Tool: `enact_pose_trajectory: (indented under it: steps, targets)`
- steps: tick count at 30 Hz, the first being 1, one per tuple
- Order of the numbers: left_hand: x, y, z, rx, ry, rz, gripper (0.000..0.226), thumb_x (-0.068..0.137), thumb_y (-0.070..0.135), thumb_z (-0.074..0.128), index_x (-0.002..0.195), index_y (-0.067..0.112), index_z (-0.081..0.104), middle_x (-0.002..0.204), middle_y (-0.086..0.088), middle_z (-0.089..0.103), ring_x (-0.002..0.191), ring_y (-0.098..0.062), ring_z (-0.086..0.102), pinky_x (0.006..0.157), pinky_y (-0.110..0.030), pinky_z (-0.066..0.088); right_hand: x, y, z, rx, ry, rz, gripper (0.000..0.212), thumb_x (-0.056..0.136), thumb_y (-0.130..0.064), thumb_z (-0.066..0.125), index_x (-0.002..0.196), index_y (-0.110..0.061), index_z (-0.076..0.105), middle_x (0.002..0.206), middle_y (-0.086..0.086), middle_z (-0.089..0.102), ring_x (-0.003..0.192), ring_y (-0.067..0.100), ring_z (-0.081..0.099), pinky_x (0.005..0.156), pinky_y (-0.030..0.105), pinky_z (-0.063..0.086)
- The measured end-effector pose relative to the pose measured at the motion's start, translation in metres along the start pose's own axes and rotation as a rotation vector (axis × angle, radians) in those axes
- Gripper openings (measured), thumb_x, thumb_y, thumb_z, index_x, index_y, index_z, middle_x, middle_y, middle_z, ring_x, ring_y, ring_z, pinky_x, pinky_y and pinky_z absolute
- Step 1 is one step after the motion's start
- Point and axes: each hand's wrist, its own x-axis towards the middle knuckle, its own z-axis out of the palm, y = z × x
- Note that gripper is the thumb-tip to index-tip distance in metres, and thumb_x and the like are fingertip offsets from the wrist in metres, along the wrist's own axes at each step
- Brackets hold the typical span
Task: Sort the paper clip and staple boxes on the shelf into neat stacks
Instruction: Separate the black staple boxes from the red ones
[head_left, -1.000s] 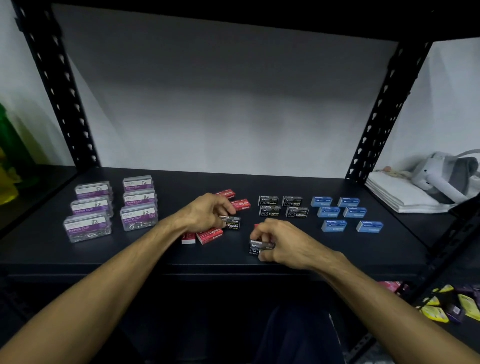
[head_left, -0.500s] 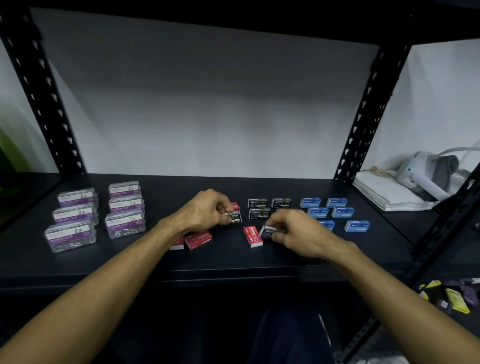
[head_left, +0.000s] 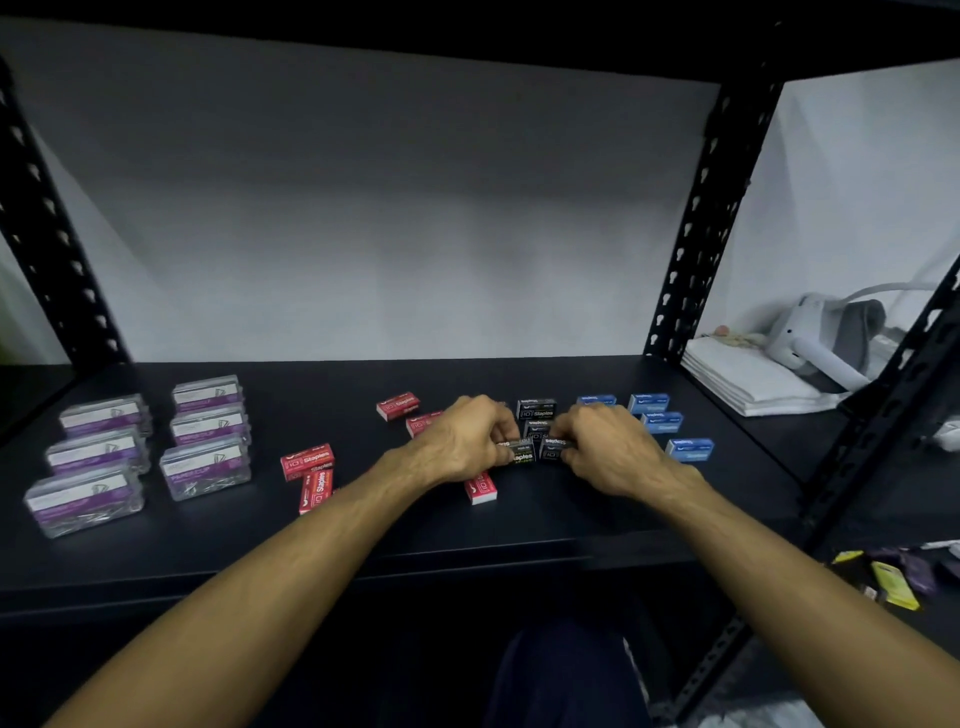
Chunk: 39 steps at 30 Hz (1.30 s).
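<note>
Two hands, left (head_left: 462, 439) and right (head_left: 605, 447), each pinch a black box (head_left: 521, 452); a careless nudge could scatter black boxes just beyond.

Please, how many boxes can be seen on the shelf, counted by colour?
Purple paper clip boxes: 6
Red staple boxes: 5
Black staple boxes: 4
Blue staple boxes: 4
Total in view: 19; the left hand and the right hand may hide more.
</note>
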Motion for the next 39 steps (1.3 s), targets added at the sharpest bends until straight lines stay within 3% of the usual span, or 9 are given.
enact_pose_trajectory:
  steps: [3,7,14,21,29,39]
  targets:
    - [0.000,-0.002,0.006,0.049,-0.014,0.014,0.011,0.087,0.016,0.072,0.098,0.017,0.072,0.089,0.008,0.067,0.083,-0.008,0.064,0.064,-0.014,0.045,0.004,0.000,0.007,0.016,-0.013,-0.021,0.029,0.089,-0.018,0.059,0.116,-0.025,0.068,0.114,0.001,0.071,0.106,0.026,0.064,0.093,0.037,0.047]
    - [-0.003,-0.012,0.004,0.110,-0.007,0.009,0.010,0.087,0.019,0.071,0.097,0.019,0.071,0.091,0.003,0.070,0.081,-0.011,0.067,0.075,-0.030,0.057,0.006,0.001,0.013,0.031,-0.030,-0.033,0.031,0.091,-0.014,0.058,0.119,-0.022,0.067,0.117,0.002,0.069,0.111,0.024,0.061,0.100,0.038,0.042]
    - [-0.006,-0.029,-0.002,0.145,0.011,-0.012,0.017,0.087,0.024,0.072,0.103,0.021,0.070,0.098,0.002,0.071,0.087,-0.014,0.067,0.081,-0.034,0.057,0.013,0.002,0.016,0.052,-0.038,-0.042,0.030,0.093,-0.018,0.058,0.122,-0.022,0.066,0.121,-0.001,0.068,0.113,0.020,0.060,0.107,0.042,0.037]
    - [0.002,-0.016,0.005,0.135,0.005,0.010,0.011,0.088,0.021,0.070,0.098,0.020,0.072,0.090,0.002,0.071,0.081,-0.013,0.067,0.075,-0.033,0.057,0.014,0.004,0.016,0.056,-0.045,-0.050,0.020,0.092,-0.018,0.057,0.107,-0.024,0.069,0.110,-0.002,0.069,0.105,0.021,0.061,0.099,0.039,0.038]
    - [0.002,-0.019,0.005,0.134,0.022,0.014,0.015,0.088,0.021,0.070,0.102,0.019,0.071,0.088,0.001,0.071,0.078,-0.014,0.067,0.073,-0.035,0.058,0.014,0.005,0.015,0.061,-0.046,-0.067,0.026,0.095,-0.019,0.057,0.119,-0.024,0.066,0.119,-0.002,0.067,0.111,0.020,0.058,0.105,0.039,0.033]
    - [0.000,-0.025,0.004,0.116,0.020,0.020,0.020,0.087,0.022,0.071,0.108,0.020,0.070,0.097,0.001,0.071,0.085,-0.014,0.068,0.079,-0.037,0.058,0.014,0.004,0.016,0.066,-0.026,-0.072,0.025,0.093,-0.017,0.056,0.114,-0.023,0.068,0.114,-0.002,0.067,0.110,0.021,0.059,0.101,0.038,0.035]
